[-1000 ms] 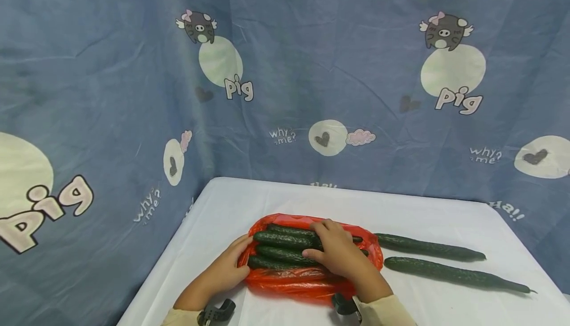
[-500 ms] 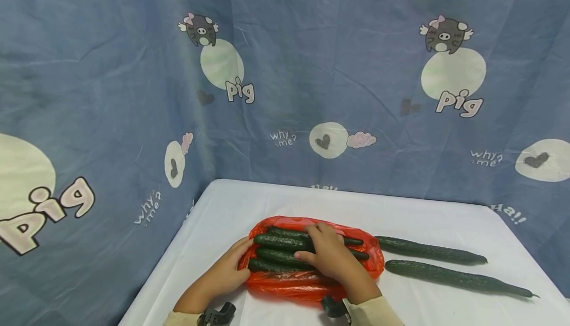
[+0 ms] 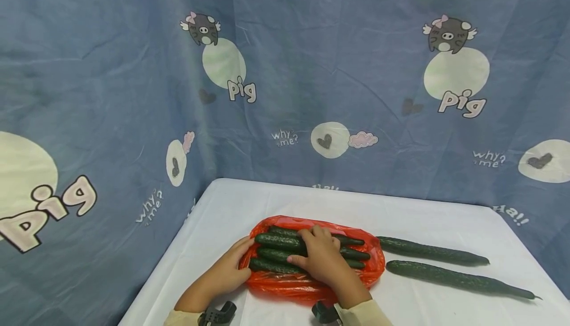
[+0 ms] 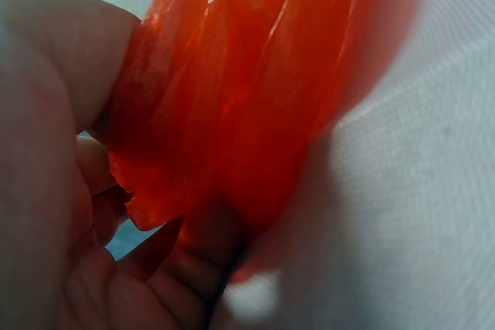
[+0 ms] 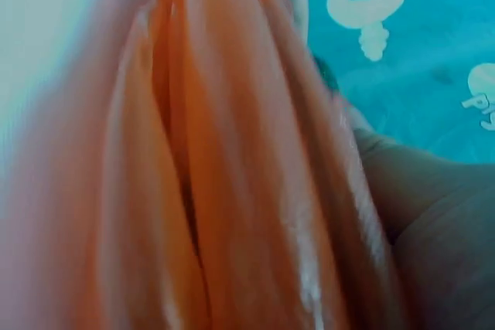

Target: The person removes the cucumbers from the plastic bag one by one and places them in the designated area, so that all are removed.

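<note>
A red plastic bag (image 3: 289, 286) lies on the white table with its mouth spread wide. Inside it several dark green cucumbers (image 3: 278, 241) lie side by side. My left hand (image 3: 229, 269) grips the bag's left end; in the left wrist view the thumb and fingers (image 4: 203, 256) are round the red plastic. My right hand (image 3: 321, 256) rests across the top of the cucumbers, thumb toward the near side and fingers over the far ones. What lies under its palm is hidden. The right wrist view mostly holds the bag's blurred folds (image 5: 240, 168) and part of the hand.
Two long cucumbers, a farther one (image 3: 432, 251) and a nearer one (image 3: 458, 279), lie on the table to the right of the bag. Behind the white table (image 3: 249, 197) hangs a blue patterned curtain (image 3: 276, 69).
My right hand has slid left along the cucumbers, baring more of their right ends. The cucumbers and bag have stayed put, and my left hand keeps its hold.
</note>
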`<state>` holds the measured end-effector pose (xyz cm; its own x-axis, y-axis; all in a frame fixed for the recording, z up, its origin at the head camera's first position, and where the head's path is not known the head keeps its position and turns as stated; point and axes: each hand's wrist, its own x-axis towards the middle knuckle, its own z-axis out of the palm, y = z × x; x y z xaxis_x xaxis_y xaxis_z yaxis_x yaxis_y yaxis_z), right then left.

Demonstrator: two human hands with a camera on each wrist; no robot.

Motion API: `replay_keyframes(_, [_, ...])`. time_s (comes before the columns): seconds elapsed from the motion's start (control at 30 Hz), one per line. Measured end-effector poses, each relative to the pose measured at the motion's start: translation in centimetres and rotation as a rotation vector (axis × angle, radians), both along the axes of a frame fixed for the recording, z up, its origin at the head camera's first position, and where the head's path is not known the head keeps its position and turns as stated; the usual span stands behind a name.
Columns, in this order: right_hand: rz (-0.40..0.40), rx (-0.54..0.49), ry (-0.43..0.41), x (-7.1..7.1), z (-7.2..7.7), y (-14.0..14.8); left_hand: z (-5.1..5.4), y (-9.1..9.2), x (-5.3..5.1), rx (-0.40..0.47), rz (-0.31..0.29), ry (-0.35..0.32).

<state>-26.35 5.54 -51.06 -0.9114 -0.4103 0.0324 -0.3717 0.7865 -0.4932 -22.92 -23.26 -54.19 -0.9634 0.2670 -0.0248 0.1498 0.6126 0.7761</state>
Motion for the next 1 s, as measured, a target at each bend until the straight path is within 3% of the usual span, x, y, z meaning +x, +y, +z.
replay_keyframes(0.3, [-0.046, 0.027, 0.063, 0.2, -0.8, -0.9, 0.4, 0.1, 0.0, -0.017, -0.004, 0.02])
replay_keyframes(0.67, [-0.121, -0.021, 0.057, 0.0, -1.5, -1.7, 0.0, 0.0, 0.1, -0.017, 0.006, 0.009])
replay_keyframes(1.0, [-0.142, -0.007, 0.137, -0.2, -1.8, -1.9, 0.4, 0.3, 0.3, -0.022, -0.002, 0.014])
